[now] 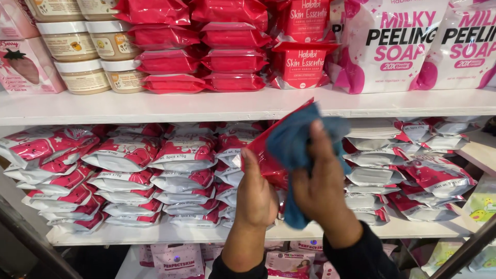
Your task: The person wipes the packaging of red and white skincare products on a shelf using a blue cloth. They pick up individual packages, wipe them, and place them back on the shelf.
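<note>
At the centre of the frame the left hand (257, 194) gripped a red plastic-wrapped packet (268, 155) by its lower edge, thumb raised along the near face and the remaining fingers curled behind it, out of sight. The packet was held tilted, its upper corner pointing toward the upper right, in front of the middle shelf (170, 233). The right hand (321, 188) pressed a blue cloth (292, 142) against the face of the packet; its fingers were closed around the cloth, with the thumb extended upward over the fabric. The cloth covered most of the packet's right half and a fold hung down below the hand, between the two wrists. Both forearms entered from the lower centre of the frame in dark sleeves (361, 256).

Behind the hands, the middle shelf carried stacked white-and-pink sachets (155, 175) to the left and further stacks of the same kind (413, 175) to the right. The upper shelf (206, 106) held piled red packets (206, 51) at upper centre, cream-lidded jars (88, 51) at upper left, and large white-and-pink pouches (398, 46) at upper right. Pink pouches (178, 261) stood on a lower level at the bottom of the frame. A dark rail (31, 243) crossed the lower left corner.
</note>
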